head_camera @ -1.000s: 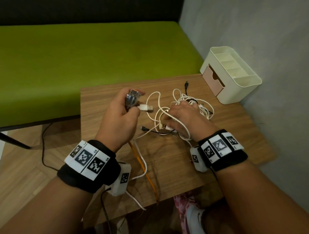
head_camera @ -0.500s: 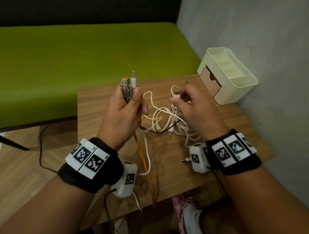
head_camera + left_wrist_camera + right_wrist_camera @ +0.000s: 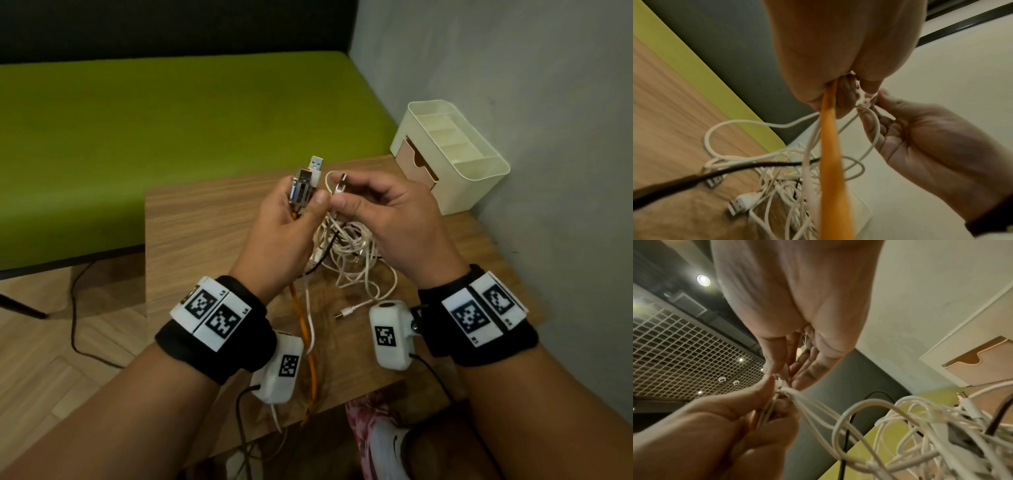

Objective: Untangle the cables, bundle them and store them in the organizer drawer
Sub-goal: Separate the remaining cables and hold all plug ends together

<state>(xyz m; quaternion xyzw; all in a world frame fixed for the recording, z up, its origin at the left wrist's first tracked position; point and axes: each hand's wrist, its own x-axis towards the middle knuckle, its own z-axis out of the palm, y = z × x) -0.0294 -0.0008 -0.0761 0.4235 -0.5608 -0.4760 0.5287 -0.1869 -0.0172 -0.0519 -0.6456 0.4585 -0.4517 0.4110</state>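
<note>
Left hand [image 3: 284, 222] clamps a cluster of plugs [image 3: 306, 181]; right hand [image 3: 383, 212] pinches what looks like another plug [image 3: 340, 181] above the tangle [image 3: 352, 253].

The left hand [image 3: 284, 236] grips a cluster of USB plugs [image 3: 306, 181] upright above the wooden table [image 3: 205, 240], with an orange cable [image 3: 305, 329] trailing down toward the near edge. The right hand [image 3: 387, 219], just right of it, pinches another USB plug [image 3: 340, 183]. A tangle of white cables [image 3: 356, 253] hangs and lies between the wrists. A cream organizer [image 3: 455, 161] with a pink drawer [image 3: 414, 161] stands at the far right corner. A green bench [image 3: 171, 137] lies beyond.
</note>
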